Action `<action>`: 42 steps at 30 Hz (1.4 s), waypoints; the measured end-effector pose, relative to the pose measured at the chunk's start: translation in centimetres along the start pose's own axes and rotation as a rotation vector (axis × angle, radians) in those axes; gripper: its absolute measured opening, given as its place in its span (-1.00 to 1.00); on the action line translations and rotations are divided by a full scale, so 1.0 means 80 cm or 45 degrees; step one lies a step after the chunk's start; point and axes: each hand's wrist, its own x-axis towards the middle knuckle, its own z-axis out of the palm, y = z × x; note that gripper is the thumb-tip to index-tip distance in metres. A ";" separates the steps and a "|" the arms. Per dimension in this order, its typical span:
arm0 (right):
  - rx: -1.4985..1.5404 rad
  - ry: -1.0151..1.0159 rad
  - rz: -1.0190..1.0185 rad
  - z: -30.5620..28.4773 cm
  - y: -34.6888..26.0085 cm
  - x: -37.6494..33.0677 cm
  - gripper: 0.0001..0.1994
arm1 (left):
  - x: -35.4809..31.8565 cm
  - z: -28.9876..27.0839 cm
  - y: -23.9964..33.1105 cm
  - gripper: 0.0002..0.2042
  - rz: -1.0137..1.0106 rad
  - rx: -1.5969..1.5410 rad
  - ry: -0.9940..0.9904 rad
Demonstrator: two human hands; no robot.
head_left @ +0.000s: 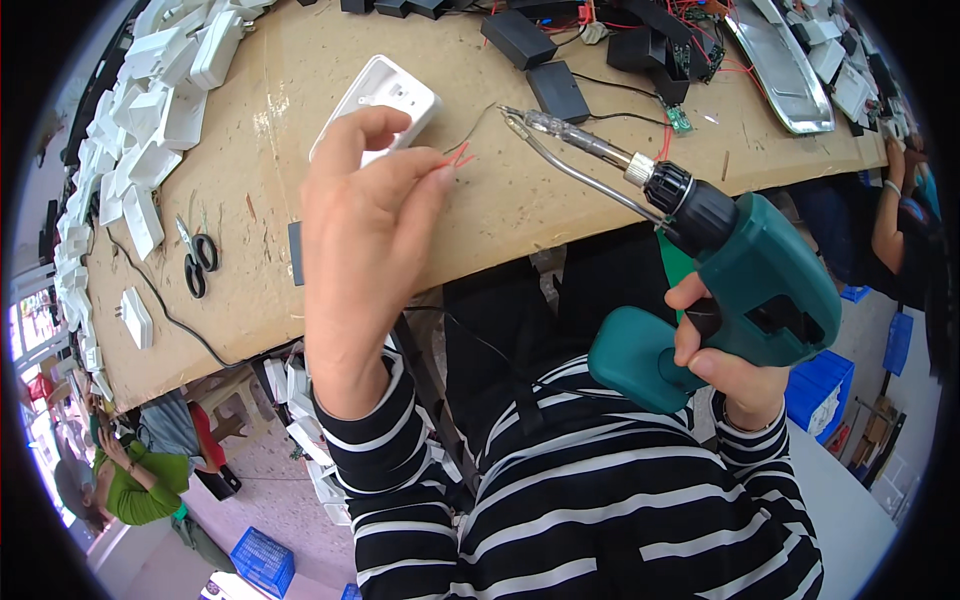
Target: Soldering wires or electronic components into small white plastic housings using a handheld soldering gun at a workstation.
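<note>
My left hand [365, 215] is over the table with thumb and fingers pinched on thin red wires [461, 156]. Behind it lies an open white plastic housing [408, 98], partly covered by the fingers. My right hand [735, 370] grips a green soldering gun [775, 265] by its handle, with a finger at the black trigger. The gun's metal tip and curved feed tube point left, toward the red wires. A thin grey strand runs between the tip and the pinched fingers; which end it belongs to I cannot tell.
White housings [150, 120] are heaped along the left edge, near black-handled scissors [200, 262]. Black boxes [558, 92], a small green circuit board [680, 118] and a metal tray [785, 75] lie at the back right. Other people sit at both sides.
</note>
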 end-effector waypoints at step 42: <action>-0.107 -0.180 0.069 0.019 0.024 0.009 -0.32 | -0.008 0.050 -0.010 -0.90 0.017 0.500 0.481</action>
